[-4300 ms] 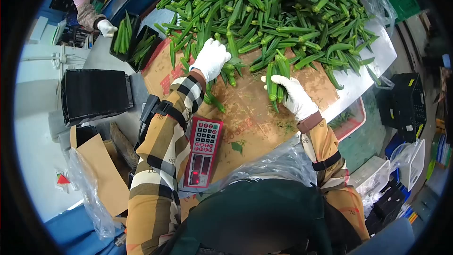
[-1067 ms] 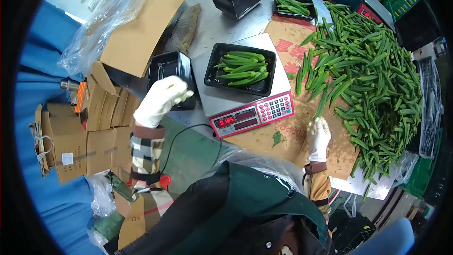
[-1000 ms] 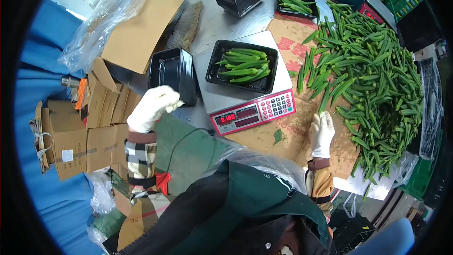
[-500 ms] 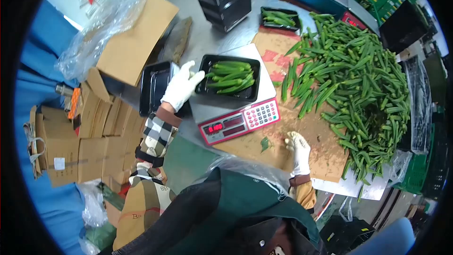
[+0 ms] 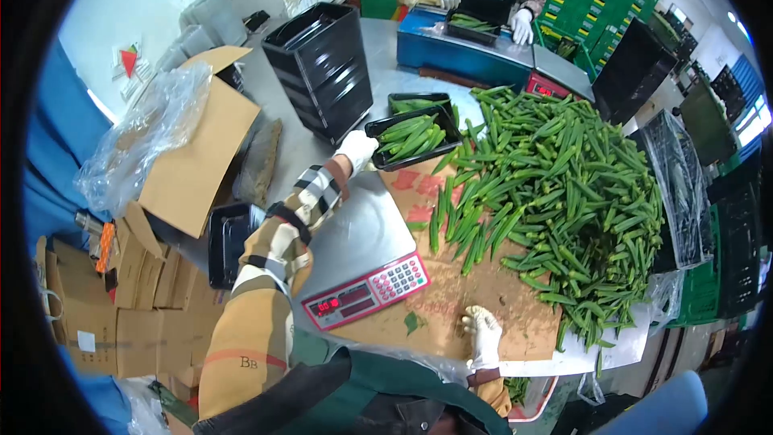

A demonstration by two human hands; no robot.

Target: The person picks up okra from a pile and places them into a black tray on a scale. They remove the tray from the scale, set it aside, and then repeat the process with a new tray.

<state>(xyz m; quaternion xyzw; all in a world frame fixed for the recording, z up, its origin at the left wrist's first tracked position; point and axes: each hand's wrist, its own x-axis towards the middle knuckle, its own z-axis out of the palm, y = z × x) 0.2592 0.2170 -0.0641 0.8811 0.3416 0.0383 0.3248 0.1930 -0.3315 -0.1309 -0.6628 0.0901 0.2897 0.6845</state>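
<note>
My left hand [image 5: 357, 150], in a white glove, grips the near-left edge of a black tray of okra [image 5: 413, 138]. That tray is off the scale and partly overlaps another black tray with okra [image 5: 419, 102] behind it. Below my left forearm lies the scale [image 5: 366, 225], its metal plate bare. My gloved right hand [image 5: 483, 335] rests low over the cardboard sheet [image 5: 451, 306], fingers curled; whether it holds anything is hidden. A large heap of okra [image 5: 564, 193] spreads to the right.
Stacked black trays [image 5: 322, 72] stand behind my left hand. An empty black tray [image 5: 229, 243] and an open cardboard box [image 5: 197, 145] are at left. Across the table, a co-worker's gloved hands [image 5: 522, 26] hold a tray at a blue machine [image 5: 451, 52].
My left hand has taken hold of the okra tray and moved it off the scale, forward and right. The view has tilted up, showing more of the co-worker. My right hand stays curled.
</note>
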